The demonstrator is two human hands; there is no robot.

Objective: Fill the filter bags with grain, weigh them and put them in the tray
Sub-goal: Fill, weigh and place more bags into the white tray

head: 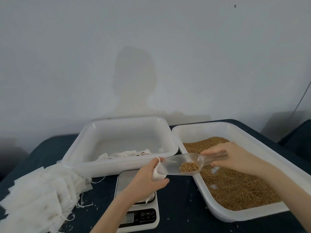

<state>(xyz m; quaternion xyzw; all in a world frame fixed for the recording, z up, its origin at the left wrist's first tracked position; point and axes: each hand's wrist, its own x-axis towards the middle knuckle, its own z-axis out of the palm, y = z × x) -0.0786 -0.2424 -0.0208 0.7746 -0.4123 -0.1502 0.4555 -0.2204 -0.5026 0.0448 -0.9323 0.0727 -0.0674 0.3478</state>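
Far left on the counter (181,195) there's a fanned-out stack of empty filter bags (40,194), strings trailing toward the scale (137,214). Behind, around 11 o'clock from the scale, sits the tray (80,158) with a few filled bags (127,154) along its near wall. The left hand (148,179) is closed around the bag being filled (157,173), pinching its mouth open right above the scale. The right hand (235,157) grips the handle of a clear scoop (181,163), spout right at the bag's mouth, a small heap of grain still in the bowl. At 3 o'clock is the big grain tray (218,214). What I'd worry about: that floppy mouth folding shut or the scoop tipping too fast, and grain goes over the scale and counter; there are already stray bits down there. Room is tight, the scale's wedged between both trays, with free counter only at the near edge.
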